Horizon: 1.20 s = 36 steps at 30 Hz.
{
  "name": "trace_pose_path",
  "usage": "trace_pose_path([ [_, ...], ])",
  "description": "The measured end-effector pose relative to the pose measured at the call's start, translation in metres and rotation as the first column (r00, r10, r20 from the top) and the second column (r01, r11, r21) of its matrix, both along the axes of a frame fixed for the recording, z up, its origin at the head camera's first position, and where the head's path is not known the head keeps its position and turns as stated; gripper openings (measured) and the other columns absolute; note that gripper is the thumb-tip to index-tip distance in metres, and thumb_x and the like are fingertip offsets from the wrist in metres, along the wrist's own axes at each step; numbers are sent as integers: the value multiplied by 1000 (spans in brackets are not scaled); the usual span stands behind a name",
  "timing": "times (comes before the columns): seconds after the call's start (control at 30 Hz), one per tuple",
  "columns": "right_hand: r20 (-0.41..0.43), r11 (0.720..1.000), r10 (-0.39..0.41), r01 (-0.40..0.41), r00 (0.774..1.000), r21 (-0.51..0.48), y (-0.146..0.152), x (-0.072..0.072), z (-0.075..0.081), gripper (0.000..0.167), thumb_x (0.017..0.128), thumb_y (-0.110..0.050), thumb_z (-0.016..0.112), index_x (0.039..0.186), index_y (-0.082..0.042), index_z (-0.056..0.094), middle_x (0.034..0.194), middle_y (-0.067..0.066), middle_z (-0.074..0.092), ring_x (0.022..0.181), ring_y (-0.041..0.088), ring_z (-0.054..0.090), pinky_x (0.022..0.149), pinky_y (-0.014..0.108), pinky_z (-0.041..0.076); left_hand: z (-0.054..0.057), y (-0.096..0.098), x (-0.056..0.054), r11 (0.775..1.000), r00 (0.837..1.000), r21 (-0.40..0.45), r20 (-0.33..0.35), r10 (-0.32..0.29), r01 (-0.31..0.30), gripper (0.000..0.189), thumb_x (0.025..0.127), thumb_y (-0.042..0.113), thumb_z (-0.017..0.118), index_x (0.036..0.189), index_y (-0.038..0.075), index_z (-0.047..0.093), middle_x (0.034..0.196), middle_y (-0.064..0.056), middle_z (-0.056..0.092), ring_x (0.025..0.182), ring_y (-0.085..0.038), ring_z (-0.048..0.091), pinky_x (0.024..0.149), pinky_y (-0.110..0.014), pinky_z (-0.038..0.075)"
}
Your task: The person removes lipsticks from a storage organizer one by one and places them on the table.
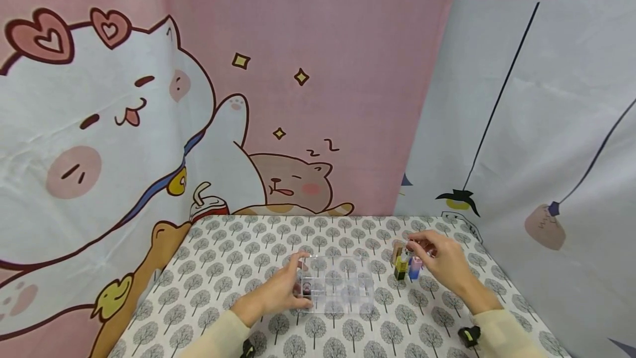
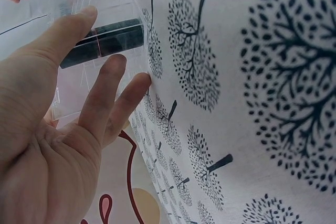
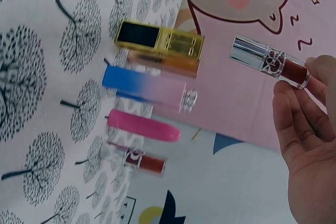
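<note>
My left hand [image 1: 278, 289] grips the left end of a clear, divided organizer [image 1: 343, 309], thumb at the near side and fingers at the far side. Inside its left end stands a black lipstick [image 2: 102, 43], close to my left fingers in the left wrist view. To the right, my right hand [image 1: 444, 261] pinches a lip gloss [image 3: 270, 62] by its tube end. The gloss has a silver cap and red-brown contents, and is held above the table. Below it stand a gold-and-black lipstick [image 3: 181, 44] and a blue-to-pink lipstick [image 3: 147, 86].
Beside those stand a bright pink tube [image 3: 144, 125], another lip gloss [image 3: 149, 162] and an orange-brown tube [image 3: 178, 67]. A tree-print cloth [image 1: 278, 325] covers the table. Cartoon-printed curtains [image 1: 348, 98] hang behind it and at the right.
</note>
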State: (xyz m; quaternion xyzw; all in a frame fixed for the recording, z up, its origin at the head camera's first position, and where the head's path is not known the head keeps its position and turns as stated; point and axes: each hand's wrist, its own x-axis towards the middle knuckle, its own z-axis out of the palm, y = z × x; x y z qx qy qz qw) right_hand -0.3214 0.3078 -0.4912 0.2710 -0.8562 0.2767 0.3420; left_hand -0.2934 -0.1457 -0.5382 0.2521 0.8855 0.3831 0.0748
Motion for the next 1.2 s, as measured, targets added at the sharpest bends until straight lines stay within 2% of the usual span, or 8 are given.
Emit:
trace_pose_path([
  [0.1, 35, 1000, -19, 19, 999, -7, 7, -1, 0, 24, 98, 0, 91, 119, -9, 85, 97, 2, 86, 74, 1, 73, 64, 10, 59, 0, 0, 1, 1000, 1000, -1, 0, 3, -3, 123, 89, 25, 104, 179, 23, 21, 117, -8, 74, 89, -2, 72, 78, -21, 67],
  [0.17, 38, 1000, -28, 28, 999, -7, 12, -1, 1, 23, 98, 0, 91, 119, -9, 85, 97, 2, 86, 76, 2, 75, 63, 11, 59, 1, 0, 1, 1000, 1000, 7, 3, 1, -1, 123, 89, 24, 104, 180, 22, 21, 124, -12, 73, 89, -2, 72, 78, -21, 67],
  [0.33, -18, 998, -57, 57, 998, 5, 24, -4, 2, 27, 95, 2, 93, 119, -8, 86, 97, 1, 87, 79, 6, 77, 64, 12, 58, 0, 0, 1, 1000, 1000, 18, 8, 0, 0, 123, 88, 23, 104, 179, 22, 21, 139, -18, 70, 91, -3, 72, 79, -22, 67],
  [0.43, -14, 997, -82, 82, 997, 8, 30, -4, 1, 27, 96, 1, 92, 120, -9, 85, 98, 0, 87, 80, 7, 77, 68, 10, 59, 0, 0, 1, 1000, 1000, 16, 10, 4, -4, 123, 88, 24, 104, 179, 22, 21, 137, -16, 71, 91, -3, 72, 79, -22, 67],
  [0.53, 9, 994, -110, 110, 994, 13, 36, -4, -1, 26, 98, 0, 91, 122, -10, 85, 98, 0, 86, 81, 5, 76, 72, 15, 63, -1, 0, 1, 1000, 1000, 17, 11, 5, -5, 124, 88, 25, 104, 180, 23, 21, 131, -11, 72, 91, -3, 72, 79, -22, 67],
  [0.77, 14, 989, -142, 142, 990, 29, 49, -8, -8, 27, 98, 0, 91, 123, -8, 84, 99, 1, 86, 80, 0, 74, 71, 21, 66, -1, 0, 0, 1000, 1000, 16, 3, 0, 0, 125, 88, 24, 104, 180, 24, 20, 114, -4, 73, 89, -3, 72, 78, -22, 67],
  [0.93, 22, 988, -152, 152, 988, 23, 55, -9, -12, 27, 97, 0, 91, 122, -7, 85, 99, 3, 87, 80, -2, 73, 68, 31, 69, 0, 0, 1, 1000, 1000, 17, 8, -1, 0, 123, 88, 24, 104, 179, 24, 21, 115, -4, 73, 89, -3, 72, 79, -22, 67],
  [1.2, 75, 984, -178, 177, 981, 29, 61, -10, -19, 23, 99, -4, 91, 121, -8, 85, 103, 6, 88, 81, 1, 75, 69, 34, 70, -1, 0, 0, 1000, 1000, 3, 4, 3, -3, 124, 88, 26, 104, 180, 25, 20, 123, -7, 72, 90, -2, 72, 81, -21, 67],
])
